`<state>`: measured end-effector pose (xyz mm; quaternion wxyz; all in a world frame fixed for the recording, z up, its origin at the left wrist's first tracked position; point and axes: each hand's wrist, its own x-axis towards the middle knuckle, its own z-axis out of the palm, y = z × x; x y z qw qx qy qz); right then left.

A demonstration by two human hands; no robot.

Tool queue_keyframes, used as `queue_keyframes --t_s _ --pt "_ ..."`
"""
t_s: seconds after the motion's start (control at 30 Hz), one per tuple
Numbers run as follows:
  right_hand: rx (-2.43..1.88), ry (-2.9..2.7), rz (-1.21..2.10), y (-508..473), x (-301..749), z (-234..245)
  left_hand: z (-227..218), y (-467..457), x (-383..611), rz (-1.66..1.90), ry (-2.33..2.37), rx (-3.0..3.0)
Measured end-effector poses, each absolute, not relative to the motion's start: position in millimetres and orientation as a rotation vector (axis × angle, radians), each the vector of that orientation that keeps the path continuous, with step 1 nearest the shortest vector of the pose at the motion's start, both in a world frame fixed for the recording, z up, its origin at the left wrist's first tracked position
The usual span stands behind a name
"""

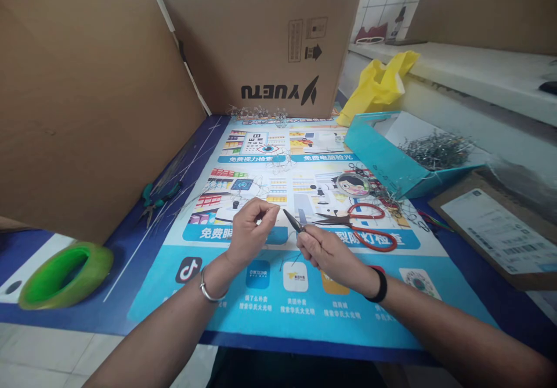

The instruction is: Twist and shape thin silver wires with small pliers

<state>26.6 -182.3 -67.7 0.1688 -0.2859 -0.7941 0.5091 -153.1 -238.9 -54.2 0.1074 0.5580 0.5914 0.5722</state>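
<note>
My left hand is curled in a pinch above the printed blue poster mat; its fingers hold something thin that I cannot make out, perhaps a wire. My right hand is closed on small dark pliers, whose tip points up and left toward the left fingertips. A silver bangle is on my left wrist and a black band on my right. Red-handled scissors lie on the mat just beyond my right hand.
A green tape roll sits at the left. Green-handled pliers and long wires lie by the cardboard wall. A teal box holds a heap of wire pieces. Cardboard boxes stand behind, a yellow bag and a clipboard at right.
</note>
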Motion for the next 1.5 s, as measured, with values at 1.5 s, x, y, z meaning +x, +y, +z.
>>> queue_keyframes --t_s 1.5 --pt "-0.79 -2.422 1.181 -179.2 26.5 -60.6 -52.5 -235.5 -154.0 1.707 1.67 1.382"
